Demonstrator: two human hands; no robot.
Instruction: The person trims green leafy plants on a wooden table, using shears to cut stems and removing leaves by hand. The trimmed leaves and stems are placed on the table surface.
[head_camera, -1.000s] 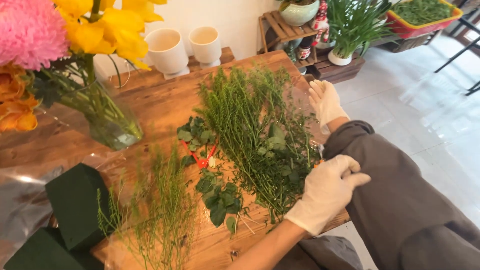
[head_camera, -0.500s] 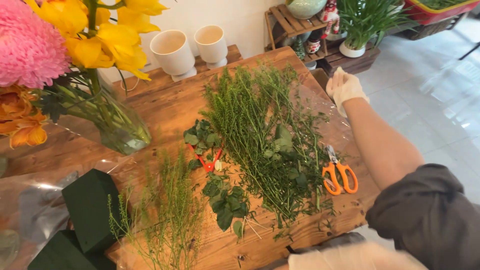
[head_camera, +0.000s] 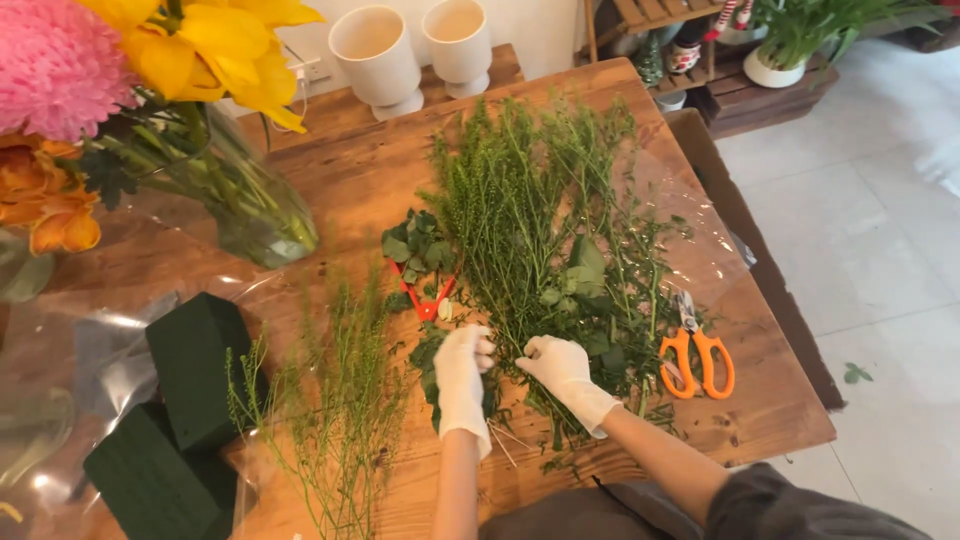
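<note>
Head view: gloved left hand (head_camera: 463, 378) and gloved right hand (head_camera: 560, 368) both grasp stems at the near end of the green bunch (head_camera: 540, 220). Orange scissors (head_camera: 697, 358) lie right of the bunch, red clippers (head_camera: 428, 300) left.

Both white-gloved hands rest on the near end of a large bunch of green stems (head_camera: 540, 230) lying on the wooden table (head_camera: 350, 180). The left hand (head_camera: 463, 375) grips stems; the right hand (head_camera: 560, 368) lies just beside it. Orange scissors (head_camera: 697, 358) lie to the right, dark green foam blocks (head_camera: 190, 365) to the left.
</note>
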